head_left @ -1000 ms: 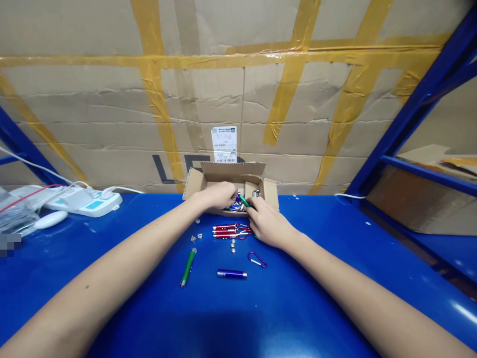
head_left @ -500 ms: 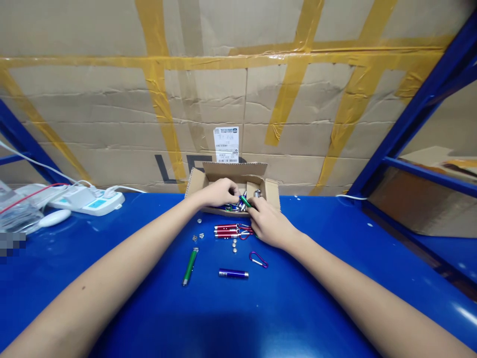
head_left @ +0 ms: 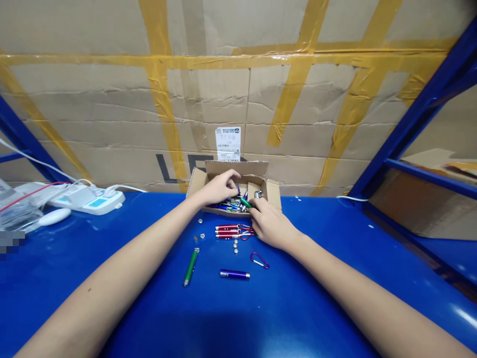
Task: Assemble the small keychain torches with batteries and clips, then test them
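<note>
My right hand is closed on a small green flashlight at the front rim of an open cardboard box. Over the left part of this box is my left hand, its index finger raised and its thumb and other fingers pinched together; what they hold, if anything, is too small to name. Inside the box lie several small flashlights and clips, partly covered by my hands. Red flashlights with red carabiners lie just in front, their right ends beside my right hand.
On the blue table are a green flashlight, a blue flashlight, a purple carabiner and several small silver caps. A white power strip sits left. A large taped carton stands behind.
My left hand has risen slightly, its index finger lifting and uncovering more of the box's contents. My right hand keeps the green flashlight in nearly the same place.
</note>
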A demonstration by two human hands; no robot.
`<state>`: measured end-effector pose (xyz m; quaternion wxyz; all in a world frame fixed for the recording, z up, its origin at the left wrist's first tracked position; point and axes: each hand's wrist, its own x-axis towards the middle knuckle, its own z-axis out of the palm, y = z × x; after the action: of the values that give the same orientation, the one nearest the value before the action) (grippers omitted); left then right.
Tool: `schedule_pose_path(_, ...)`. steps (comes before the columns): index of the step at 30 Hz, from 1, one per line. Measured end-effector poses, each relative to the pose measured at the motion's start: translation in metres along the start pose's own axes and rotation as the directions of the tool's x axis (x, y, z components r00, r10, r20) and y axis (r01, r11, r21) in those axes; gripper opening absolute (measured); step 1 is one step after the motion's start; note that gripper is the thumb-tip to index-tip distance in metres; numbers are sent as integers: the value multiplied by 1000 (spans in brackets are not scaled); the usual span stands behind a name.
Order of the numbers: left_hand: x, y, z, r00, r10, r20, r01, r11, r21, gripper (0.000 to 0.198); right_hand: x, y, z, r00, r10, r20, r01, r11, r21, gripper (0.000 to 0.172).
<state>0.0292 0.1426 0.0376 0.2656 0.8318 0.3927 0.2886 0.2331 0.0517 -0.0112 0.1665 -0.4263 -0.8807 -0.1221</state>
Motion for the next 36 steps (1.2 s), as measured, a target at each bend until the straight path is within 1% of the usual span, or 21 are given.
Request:
schedule_pose_path(3, 1, 3, 0, 997, 52, -53, -51, 999, 16, 42, 0, 0, 0, 1000, 1, 2, -1, 1000, -1, 25)
schedule_pose_path(5, -3, 10, -7, 992, 90, -85, -82, 993, 88, 32, 0, 1, 1, 1000, -7, 1, 7, 1000, -6, 26)
schedule_pose_path(6, -8, 15, -12, 991, 111, -80, -99, 985, 140, 24, -1, 2, 2, 1000, -13, -2, 13, 1000, -8, 27)
schedule_pose_path(7, -16, 21, -18, 992, 121, -41, -110, 972, 206, 18, -1, 2, 2, 1000, -19, -7, 19, 1000, -10, 27)
schedule_pose_path(9, -38, 32, -32, 989, 97, 111, -129, 933, 336, 13, -2, 3, 3, 999, -31, -18, 31, 999, -10, 28)
schedule_pose_path(10, -51, 37, -38, 977, 71, 203, -146, 910, 387, 12, -2, 3, 3, 999, -34, -22, 34, 999, -9, 28)
schedule_pose_path(11, -64, 40, -43, 963, 31, 267, -148, 891, 430, 13, -2, 3, 3, 999, -35, -22, 35, 999, -8, 28)
schedule_pose_path(12, -78, 41, -46, 952, -5, 307, -147, 871, 469, 14, -2, 3, 3, 999, -35, -19, 35, 999, -9, 27)
schedule_pose_path(13, -90, 41, -48, 941, -35, 336, -152, 845, 513, 14, -2, 3, 3, 999, -35, -14, 35, 999, -10, 27)
schedule_pose_path(16, -114, 34, -46, 934, -106, 340, -151, 747, 648, 13, -2, 2, 1, 999, -45, -9, 45, 999, -14, 26)
schedule_pose_path(19, -120, 33, -41, 944, -116, 308, -157, 663, 732, 14, -2, 1, 0, 998, -52, -24, 51, 999, -7, 26)
schedule_pose_path(21, -113, 41, -39, 961, -91, 262, -153, 614, 774, 18, -2, 1, 0, 998, -51, -44, 51, 999, 1, 26)
schedule_pose_path(23, -99, 53, -35, 973, -31, 231, -168, 592, 788, 24, -3, 2, 1, 995, -59, -77, 60, 998, 11, 27)
schedule_pose_path(25, -77, 65, -28, 974, 99, 206, -223, 606, 763, 27, -3, 2, 2, 991, -75, -115, 77, 997, 18, 27)
schedule_pose_path(27, -50, 70, -15, 962, 202, 183, -272, 651, 709, 27, -4, 4, 2, 984, -90, -151, 93, 996, 17, 25)
schedule_pose_path(29, -24, 69, 0, 942, 237, 238, -334, 716, 613, 25, -6, 6, -2, 976, -89, -198, 92, 996, 5, 22)
schedule_pose_path(30, -12, 65, 8, 923, 262, 281, -380, 731, 566, 24, -7, 7, -5, 971, -76, -226, 77, 997, -4, 21)
schedule_pose_path(31, -2, 61, 15, 895, 291, 340, -437, 729, 527, 22, -8, 9, -8, 966, -53, -254, 51, 999, -13, 19)
schedule_pose_path(32, 7, 56, 21, 875, 304, 376, -467, 733, 494, 20, -9, 11, -12, 960, -21, -279, 16, 1000, -21, 17)
schedule_pose_path(34, 18, 45, 29, 857, 312, 410, -488, 746, 453, 20, -11, 17, -19, 952, 38, -304, -52, 998, -37, 13)
schedule_pose_path(36, 24, 34, 33, 835, 343, 431, -523, 740, 424, 21, -12, 22, -22, 955, 64, -291, -82, 995, -51, 13)
